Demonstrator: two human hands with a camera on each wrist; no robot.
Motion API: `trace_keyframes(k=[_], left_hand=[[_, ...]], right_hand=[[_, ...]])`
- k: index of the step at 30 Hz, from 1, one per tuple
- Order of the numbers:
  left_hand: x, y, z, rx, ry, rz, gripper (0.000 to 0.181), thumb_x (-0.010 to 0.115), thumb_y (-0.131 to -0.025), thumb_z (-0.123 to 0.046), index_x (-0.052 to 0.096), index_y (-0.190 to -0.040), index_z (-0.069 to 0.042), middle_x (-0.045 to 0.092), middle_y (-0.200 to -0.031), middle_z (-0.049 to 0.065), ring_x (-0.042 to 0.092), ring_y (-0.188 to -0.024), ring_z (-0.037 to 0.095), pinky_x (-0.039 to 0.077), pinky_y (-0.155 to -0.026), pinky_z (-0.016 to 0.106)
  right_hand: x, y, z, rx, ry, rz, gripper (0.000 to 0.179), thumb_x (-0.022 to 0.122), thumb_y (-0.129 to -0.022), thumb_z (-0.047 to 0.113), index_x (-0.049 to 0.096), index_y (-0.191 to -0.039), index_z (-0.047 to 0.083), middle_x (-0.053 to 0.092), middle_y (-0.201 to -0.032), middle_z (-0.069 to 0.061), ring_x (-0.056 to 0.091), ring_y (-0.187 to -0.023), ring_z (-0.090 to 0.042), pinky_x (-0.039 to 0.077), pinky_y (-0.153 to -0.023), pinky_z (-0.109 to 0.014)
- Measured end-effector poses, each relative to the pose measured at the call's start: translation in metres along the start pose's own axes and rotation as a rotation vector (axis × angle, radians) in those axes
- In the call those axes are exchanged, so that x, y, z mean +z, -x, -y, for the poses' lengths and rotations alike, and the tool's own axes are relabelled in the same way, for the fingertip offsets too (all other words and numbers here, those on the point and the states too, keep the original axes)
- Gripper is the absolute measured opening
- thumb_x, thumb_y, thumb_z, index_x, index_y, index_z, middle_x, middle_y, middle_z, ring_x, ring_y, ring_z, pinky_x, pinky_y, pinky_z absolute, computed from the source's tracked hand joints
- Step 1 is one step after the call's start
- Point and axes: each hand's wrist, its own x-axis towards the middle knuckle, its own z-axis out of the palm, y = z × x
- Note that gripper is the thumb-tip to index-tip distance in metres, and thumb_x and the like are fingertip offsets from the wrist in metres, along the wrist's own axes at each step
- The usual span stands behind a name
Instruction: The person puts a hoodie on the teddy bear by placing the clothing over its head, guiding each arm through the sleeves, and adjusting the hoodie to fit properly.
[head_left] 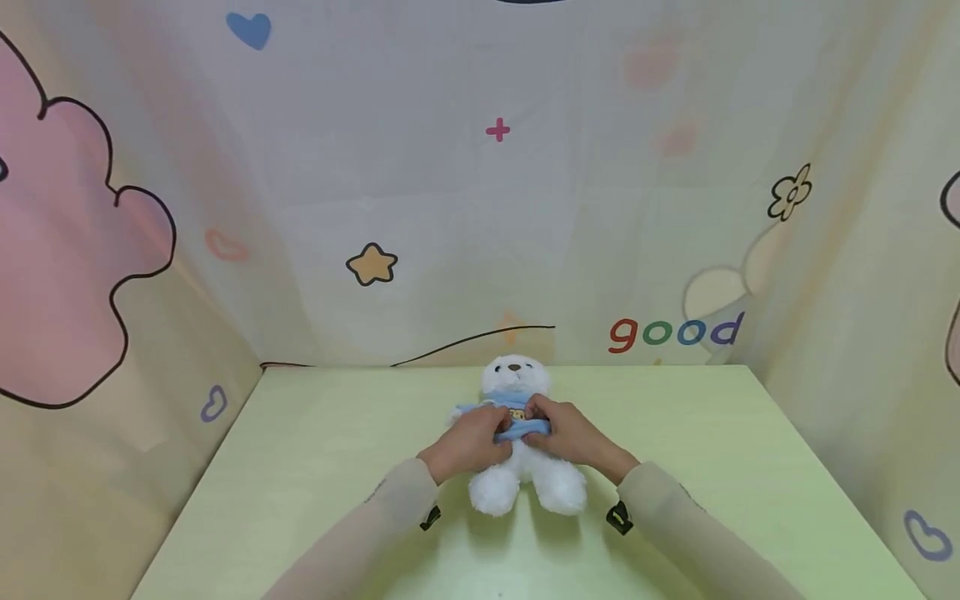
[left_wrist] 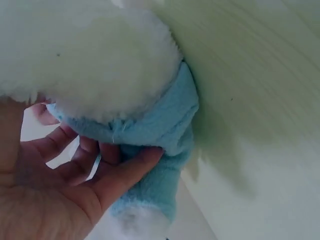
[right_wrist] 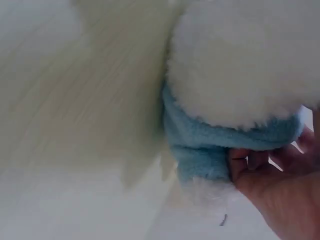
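A white plush bear (head_left: pixel 491 490) lies on its back with its head toward the back wall and its legs toward me. It wears a light blue shirt (head_left: pixel 516 430) with a small yellow-brown print on the chest. My left hand (head_left: pixel 472 439) pinches the shirt at one side near the hem, and the thumb (left_wrist: pixel 135 167) presses the blue cloth in the left wrist view. At the opposite side, my right hand (head_left: pixel 573 433) grips the cloth with bent fingers. White fur of the bear's lower body (right_wrist: pixel 240 65) shows below the hem in the right wrist view.
The bear lies on a pale green table (head_left: pixel 337 442), near its back edge. Printed curtains (head_left: pixel 435 183) enclose the table at the back and both sides. A small black clip-like piece (head_left: pixel 619 517) hangs by the right cuff, and a similar one (head_left: pixel 431 518) by the left.
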Motion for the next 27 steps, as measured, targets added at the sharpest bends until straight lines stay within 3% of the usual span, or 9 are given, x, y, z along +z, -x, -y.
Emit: trace_keyframes(k=[4,7,11,13,17,20,23,27], left_hand=[[0.003,0.0,-0.001,-0.018,-0.006,-0.058,0.024,0.063,-0.096,-0.023,0.049,-0.078,-0.014,0.042,-0.072,-0.003,0.037,-0.067,0.011,0.03,-0.06,0.023],[0.005,0.0,-0.003,-0.013,-0.07,-0.094,0.019,0.058,-0.098,-0.021,0.05,-0.08,-0.016,0.045,-0.071,-0.004,0.04,-0.064,0.01,0.033,-0.058,0.022],[0.007,0.002,-0.003,-0.016,-0.147,-0.113,0.005,0.057,-0.096,-0.015,0.056,-0.091,-0.015,0.052,-0.078,-0.004,0.045,-0.067,0.009,0.039,-0.061,0.022],[0.008,0.004,-0.001,-0.016,-0.163,-0.129,0.003,0.059,-0.093,-0.012,0.057,-0.095,-0.013,0.053,-0.082,-0.004,0.046,-0.069,0.01,0.04,-0.062,0.022],[0.01,0.01,0.003,-0.045,-0.187,-0.18,0.005,0.062,-0.091,-0.013,0.058,-0.094,-0.013,0.053,-0.079,-0.003,0.047,-0.066,0.01,0.039,-0.059,0.023],[0.011,0.015,0.007,-0.052,-0.172,-0.179,0.003,0.059,-0.094,-0.015,0.059,-0.096,-0.013,0.054,-0.076,-0.002,0.046,-0.065,0.01,0.038,-0.057,0.022],[0.011,0.02,0.011,-0.022,-0.138,-0.157,0.011,0.056,-0.096,-0.013,0.063,-0.105,-0.012,0.059,-0.084,-0.001,0.048,-0.07,0.009,0.041,-0.062,0.021],[0.011,0.026,0.018,0.029,-0.096,-0.17,0.016,0.058,-0.094,-0.008,0.067,-0.107,-0.011,0.063,-0.093,0.0,0.052,-0.078,0.009,0.044,-0.068,0.02]], right_hand=[[0.006,0.0,0.01,-0.117,0.344,-0.148,0.017,0.069,-0.086,0.009,0.056,-0.095,0.014,0.056,-0.073,0.004,0.047,-0.058,-0.009,0.038,-0.057,-0.021],[0.005,0.005,0.017,-0.114,0.476,-0.181,0.02,0.071,-0.084,0.007,0.058,-0.098,0.014,0.06,-0.077,0.001,0.055,-0.059,-0.013,0.044,-0.057,-0.024],[0.001,0.013,0.023,-0.029,0.452,-0.157,0.027,0.073,-0.081,0.003,0.059,-0.102,0.014,0.064,-0.091,-0.001,0.064,-0.077,-0.019,0.053,-0.067,-0.032],[0.001,0.016,0.023,0.015,0.482,-0.172,0.026,0.072,-0.082,0.006,0.058,-0.103,0.012,0.062,-0.093,-0.002,0.062,-0.08,-0.022,0.052,-0.064,-0.035],[0.006,0.021,0.02,0.125,0.48,-0.209,0.02,0.071,-0.086,0.014,0.051,-0.09,0.01,0.05,-0.071,-0.001,0.048,-0.06,-0.018,0.038,-0.05,-0.03],[0.009,0.025,0.016,0.177,0.362,-0.195,0.02,0.069,-0.087,0.015,0.049,-0.084,0.012,0.045,-0.06,0.001,0.042,-0.051,-0.014,0.032,-0.049,-0.027],[0.009,0.028,0.013,0.144,0.281,-0.166,0.014,0.069,-0.085,0.01,0.057,-0.091,0.013,0.055,-0.066,0.003,0.044,-0.056,-0.011,0.036,-0.054,-0.024],[0.005,0.031,0.008,-0.012,0.283,-0.114,0.02,0.068,-0.081,0.001,0.063,-0.096,0.014,0.064,-0.08,0.002,0.051,-0.066,-0.01,0.042,-0.062,-0.023]])
